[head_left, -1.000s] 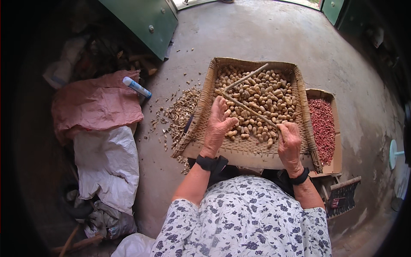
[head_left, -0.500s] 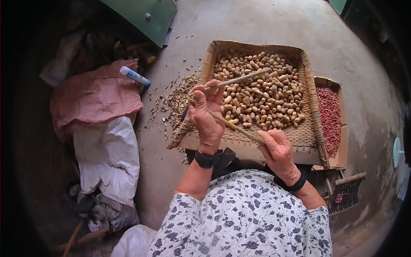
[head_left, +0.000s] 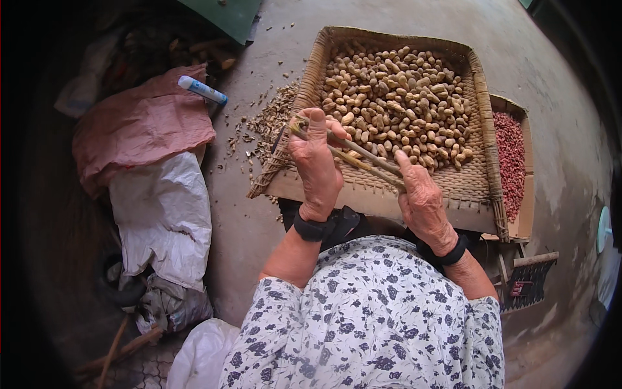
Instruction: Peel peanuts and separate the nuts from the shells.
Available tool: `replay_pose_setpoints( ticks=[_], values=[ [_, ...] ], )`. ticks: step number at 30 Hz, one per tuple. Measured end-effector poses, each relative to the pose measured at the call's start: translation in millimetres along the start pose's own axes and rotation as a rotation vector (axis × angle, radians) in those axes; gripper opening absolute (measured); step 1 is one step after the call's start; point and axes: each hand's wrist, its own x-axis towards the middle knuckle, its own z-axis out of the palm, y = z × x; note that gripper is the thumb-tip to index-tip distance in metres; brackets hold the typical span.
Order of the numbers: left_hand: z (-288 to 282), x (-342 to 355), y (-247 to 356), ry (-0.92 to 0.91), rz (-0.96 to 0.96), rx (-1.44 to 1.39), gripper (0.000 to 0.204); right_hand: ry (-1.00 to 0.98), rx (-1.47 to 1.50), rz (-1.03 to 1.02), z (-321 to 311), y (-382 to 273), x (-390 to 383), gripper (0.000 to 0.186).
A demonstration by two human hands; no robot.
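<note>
A thin brown stick bent double (head_left: pixel 369 157) stretches between my two hands, its two arms lying close together. My left hand (head_left: pixel 317 174) is closed around the folded end, thumb up. My right hand (head_left: pixel 424 206) grips the free ends, with its forefinger laid along them. Whether a peanut sits between the arms I cannot tell. Under and beyond my hands is a shallow woven tray (head_left: pixel 481 91), tilted a little in the picture. Unshelled peanuts (head_left: pixel 402 97) are heaped in it, and its near part shows bare weave.
Right of the tray, a cardboard box (head_left: pixel 528 165) holds red shelled peanuts (head_left: pixel 508 162). Broken shells (head_left: pixel 275 117) litter the floor at left, near a pink sack (head_left: pixel 146 129), a white sack (head_left: pixel 162 214) and a blue-white tube (head_left: pixel 202 89). A small dark-seated stool (head_left: pixel 531 285) stands at lower right.
My right hand has moved up and taken in both arms of the stick, which were spread apart before. My left hand still holds the fold. The whole view has shifted slightly.
</note>
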Motion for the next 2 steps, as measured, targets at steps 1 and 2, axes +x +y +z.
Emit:
replay_pose_setpoints(
  ticks=[1, 2],
  values=[
    [-2.3, -0.2, -1.5, -0.084, -0.01, 0.002, 0.032, -0.18, 0.018, 0.119, 1.6, 3.2, -2.1, 0.077],
    [-5.5, -1.8, -2.7, -0.17, -0.024, 0.003, 0.038, -0.36, 0.035, 0.241, 3.1, 4.8, -5.2, 0.078]
  ],
)
